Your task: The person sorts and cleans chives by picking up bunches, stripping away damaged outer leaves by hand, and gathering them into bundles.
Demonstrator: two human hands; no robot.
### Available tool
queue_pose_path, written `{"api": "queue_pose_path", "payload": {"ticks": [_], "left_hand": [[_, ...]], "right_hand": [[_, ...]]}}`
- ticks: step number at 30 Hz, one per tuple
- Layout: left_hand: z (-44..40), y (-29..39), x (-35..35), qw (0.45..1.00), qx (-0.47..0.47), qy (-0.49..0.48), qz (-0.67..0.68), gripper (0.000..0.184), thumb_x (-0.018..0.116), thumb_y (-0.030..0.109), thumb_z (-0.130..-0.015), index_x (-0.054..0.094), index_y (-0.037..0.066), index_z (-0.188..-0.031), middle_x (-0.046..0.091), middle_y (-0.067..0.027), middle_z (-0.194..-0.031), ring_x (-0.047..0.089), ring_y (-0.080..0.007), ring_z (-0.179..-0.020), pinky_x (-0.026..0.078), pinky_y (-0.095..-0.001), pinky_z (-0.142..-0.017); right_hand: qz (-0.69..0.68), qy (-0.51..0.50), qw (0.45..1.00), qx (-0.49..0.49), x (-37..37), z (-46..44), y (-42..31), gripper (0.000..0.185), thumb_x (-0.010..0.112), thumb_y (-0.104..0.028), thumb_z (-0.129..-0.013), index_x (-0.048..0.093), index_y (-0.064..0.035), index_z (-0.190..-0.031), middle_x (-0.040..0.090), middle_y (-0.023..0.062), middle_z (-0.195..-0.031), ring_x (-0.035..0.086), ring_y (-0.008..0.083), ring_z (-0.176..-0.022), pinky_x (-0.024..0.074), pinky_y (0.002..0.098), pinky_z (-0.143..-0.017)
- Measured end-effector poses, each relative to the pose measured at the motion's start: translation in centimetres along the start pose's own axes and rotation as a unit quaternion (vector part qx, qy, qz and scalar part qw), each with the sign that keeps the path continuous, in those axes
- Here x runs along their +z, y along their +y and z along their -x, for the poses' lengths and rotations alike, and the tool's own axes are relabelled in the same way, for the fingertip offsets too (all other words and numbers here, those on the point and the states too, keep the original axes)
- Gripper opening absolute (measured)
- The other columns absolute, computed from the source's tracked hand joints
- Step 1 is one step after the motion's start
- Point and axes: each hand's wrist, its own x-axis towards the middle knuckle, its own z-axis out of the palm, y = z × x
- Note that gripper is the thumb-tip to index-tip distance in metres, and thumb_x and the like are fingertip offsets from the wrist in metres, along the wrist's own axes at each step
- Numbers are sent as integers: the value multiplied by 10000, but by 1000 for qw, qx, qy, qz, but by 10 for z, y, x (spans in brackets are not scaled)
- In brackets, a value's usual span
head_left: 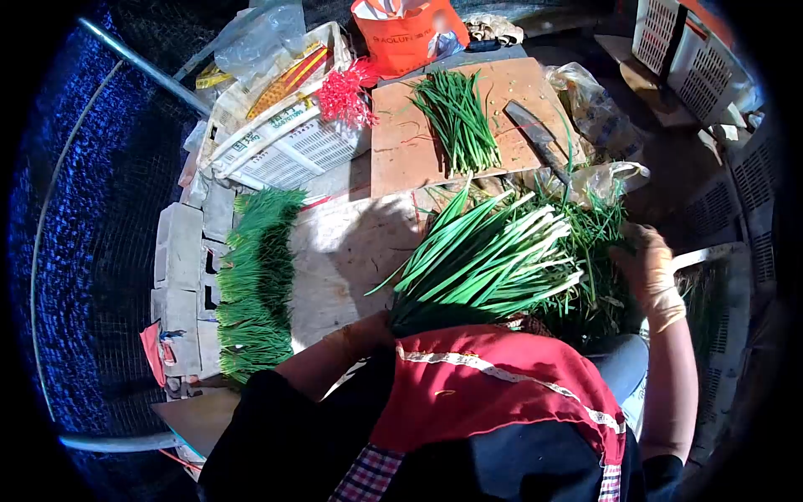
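A thick bunch of garlic chives (477, 259) lies across my lap, green leaves to the left and pale stem ends to the right. My left hand (368, 335) grips it at the leaf end, with the fingers mostly hidden beneath the leaves. On the right, my right hand (649, 266) is at the edge of a heap of loose chives (598, 280). Its fingers curve down into shadow, so their hold does not show. Over my front is a red apron (493, 368).
Ahead, a wooden board (397, 138) bears a smaller chive bunch (458, 121) and a large knife (535, 132). Bundled chives (258, 284) stand in a row at left. Red ties (347, 92) hang on a white crate (293, 144). Another crate (707, 71) stands far right.
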Motion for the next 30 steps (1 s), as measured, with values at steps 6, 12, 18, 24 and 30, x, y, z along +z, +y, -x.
{"api": "queue_pose_path", "payload": {"ticks": [6,12,18,24,30], "left_hand": [[4,0,3,1000,5,6,-6,321,556,166,-829,552,34,-1121,617,-168,-1043,591,-235,-972,454,-352,-848],[9,-4,6,1000,9,11,-9,318,555,161,-830,553,33,-1121,618,-165,-1044,591,-230,-973,454,-350,-850],[11,-7,7,1000,21,18,-15,315,553,157,-832,553,33,-1122,618,-163,-1046,590,-225,-974,453,-347,-852],[12,-8,14,996,73,41,-23,312,552,152,-833,553,32,-1122,619,-161,-1047,590,-220,-975,452,-345,-854],[11,76,-13,982,-84,-37,-163,285,560,132,-826,574,34,-1094,634,-148,-1006,594,-192,-948,461,-329,-818]], "right_hand": [[-388,-204,894,87,43,-36,-50,299,612,-210,-864,607,16,-1061,645,69,-963,559,125,-894,420,247,-832],[-485,-266,828,95,66,-42,-36,168,672,-108,-800,635,-1,-924,642,34,-865,569,127,-785,448,260,-759],[-478,-333,809,80,48,-19,-20,280,676,-171,-798,638,11,-1008,658,63,-925,576,132,-840,457,268,-798],[-641,-255,716,108,73,13,-6,269,619,-162,-842,627,11,-1048,653,86,-1015,593,145,-920,448,263,-840],[-467,-214,852,106,51,11,5,352,642,-83,-807,539,-19,-1137,580,90,-1142,542,177,-1046,432,283,-885]]}}
